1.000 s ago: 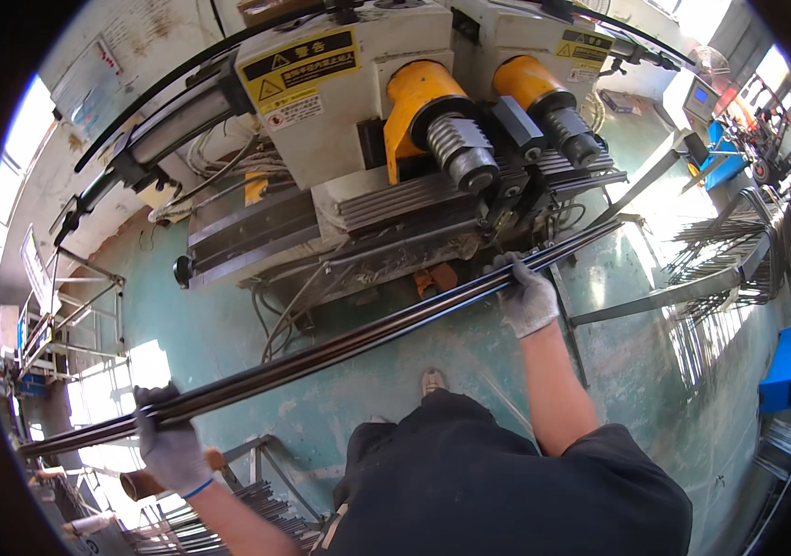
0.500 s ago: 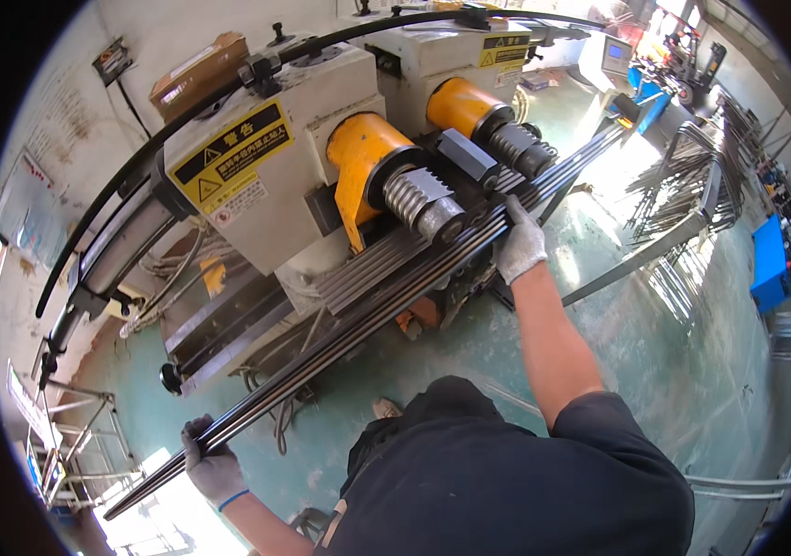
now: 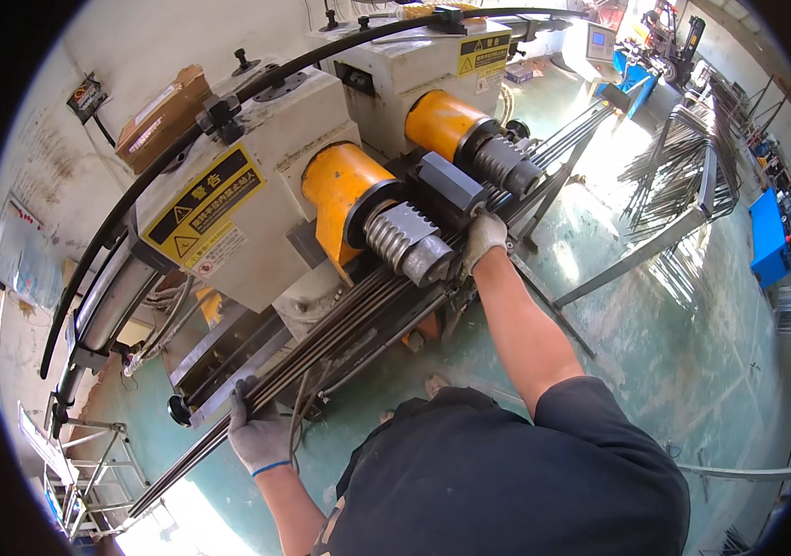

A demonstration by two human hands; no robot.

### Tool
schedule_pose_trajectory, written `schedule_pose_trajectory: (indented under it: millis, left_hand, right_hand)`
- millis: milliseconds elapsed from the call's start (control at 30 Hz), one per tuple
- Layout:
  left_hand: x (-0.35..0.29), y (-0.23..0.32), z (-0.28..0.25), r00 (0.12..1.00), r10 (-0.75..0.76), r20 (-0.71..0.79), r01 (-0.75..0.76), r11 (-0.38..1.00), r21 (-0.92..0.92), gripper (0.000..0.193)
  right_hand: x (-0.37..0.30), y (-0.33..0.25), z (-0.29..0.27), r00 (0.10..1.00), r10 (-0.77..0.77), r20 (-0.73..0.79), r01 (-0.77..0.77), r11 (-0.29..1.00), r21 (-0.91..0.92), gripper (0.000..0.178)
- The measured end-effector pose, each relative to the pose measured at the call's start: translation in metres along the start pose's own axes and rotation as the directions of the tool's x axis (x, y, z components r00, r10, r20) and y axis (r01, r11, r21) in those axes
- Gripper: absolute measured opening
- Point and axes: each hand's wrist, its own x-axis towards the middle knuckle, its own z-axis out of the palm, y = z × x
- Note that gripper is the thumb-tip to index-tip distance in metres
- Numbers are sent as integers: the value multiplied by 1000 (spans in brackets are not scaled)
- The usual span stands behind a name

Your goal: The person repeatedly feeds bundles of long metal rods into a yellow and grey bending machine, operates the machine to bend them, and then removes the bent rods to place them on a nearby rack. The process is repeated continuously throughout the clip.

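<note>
Head view looks down on a person in a dark shirt who stands before a big grey machine (image 3: 228,213) with two orange rollers. The left hand (image 3: 261,435), in a grey glove, is closed around a bundle of long dark metal rods (image 3: 340,329) near its lower end. The right hand (image 3: 484,236), also gloved, is closed on the same rods further up, just beside the ridged steel roller (image 3: 406,243). The rods lie slanted on the front of the machine, under both rollers, from lower left to upper right. A cardboard box (image 3: 162,116) rests on top of the machine. More rods (image 3: 673,157) are stacked on the green floor (image 3: 655,306) at the right
</note>
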Motion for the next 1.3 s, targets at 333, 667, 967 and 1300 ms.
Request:
schedule_pose_trajectory:
  millis: [333,667,967,1300]
  left_hand:
    - [21,55,-35,980,190,-65,-178,971,162,31]
    - [15,-46,34,993,32,-117,-27,999,48,29]
    - [26,31,-49,959,256,-125,-244,964,105,33]
    - [11,-52,24,949,199,-243,-198,980,27,34]
  right_hand:
    - [75,65,-6,984,-25,175,14,998,63,35]
    - [11,15,-11,999,-24,27,27,993,-119,21]
    - [-17,-2,-18,999,3,50,-10,990,143,59]
    - [-21,24,-43,980,-181,83,169,977,131,63]
